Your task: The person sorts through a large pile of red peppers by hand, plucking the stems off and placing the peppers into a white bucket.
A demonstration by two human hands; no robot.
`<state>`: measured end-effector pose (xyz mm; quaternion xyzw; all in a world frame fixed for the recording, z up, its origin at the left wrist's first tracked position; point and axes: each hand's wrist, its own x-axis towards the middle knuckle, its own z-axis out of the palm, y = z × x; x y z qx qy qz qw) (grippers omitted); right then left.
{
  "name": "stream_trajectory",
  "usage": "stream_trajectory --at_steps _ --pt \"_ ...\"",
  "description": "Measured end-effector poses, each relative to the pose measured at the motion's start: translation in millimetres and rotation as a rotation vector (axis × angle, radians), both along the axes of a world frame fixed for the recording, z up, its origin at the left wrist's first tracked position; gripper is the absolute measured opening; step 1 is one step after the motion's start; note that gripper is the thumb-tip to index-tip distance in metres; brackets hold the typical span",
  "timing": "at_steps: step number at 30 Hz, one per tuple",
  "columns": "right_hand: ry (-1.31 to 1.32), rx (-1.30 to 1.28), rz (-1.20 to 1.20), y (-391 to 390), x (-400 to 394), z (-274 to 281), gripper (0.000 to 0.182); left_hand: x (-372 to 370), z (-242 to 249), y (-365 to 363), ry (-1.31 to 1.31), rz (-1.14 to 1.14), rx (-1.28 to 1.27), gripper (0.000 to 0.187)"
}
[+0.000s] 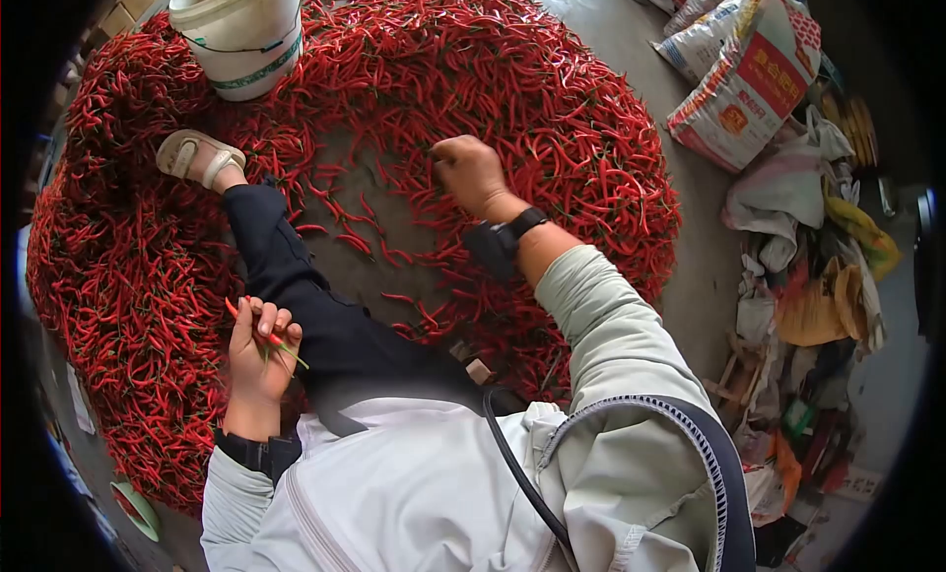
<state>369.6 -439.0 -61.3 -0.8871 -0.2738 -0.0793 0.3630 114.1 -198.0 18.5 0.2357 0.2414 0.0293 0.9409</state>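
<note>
My left hand [259, 360] is closed around a red chili pepper [275, 340], its green stem sticking out to the right and a red tip showing at the upper left. My right hand [471, 176] reaches forward over the inner slope of a large heap of red chili peppers [572, 168]. Its fingers are curled in, and whatever lies between them is hidden. Both wrists wear dark bands. The heap curves around my outstretched leg, and scattered peppers [357, 227] lie on the grey floor between its sides.
A white bucket [241, 40] with a dark handle stands in the heap at the upper left, beyond my sandalled foot [202, 160]. Along the right are printed sacks [749, 79], crumpled cloths and bags [783, 198]. A pale green dish [136, 511] sits at the lower left.
</note>
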Motion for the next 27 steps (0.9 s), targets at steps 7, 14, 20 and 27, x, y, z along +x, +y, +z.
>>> stream_trajectory --at_steps 7,14,20,27 --pt "-0.033 -0.676 -0.566 -90.2 41.1 -30.0 0.029 -12.8 -2.0 9.8 -0.050 -0.003 -0.187 0.024" --pt "-0.005 -0.915 -0.459 -109.8 22.9 -43.5 0.013 -14.6 -3.3 9.8 -0.001 0.000 -0.157 0.023" --pt "0.013 -0.425 -0.482 -134.2 -4.0 -43.3 0.017 -13.0 -3.4 6.1 0.016 -0.015 -0.148 0.021" --pt "0.029 0.230 -0.381 -112.7 -38.4 7.3 0.011 -9.5 -5.1 5.6 -0.021 -0.096 -0.134 0.019"
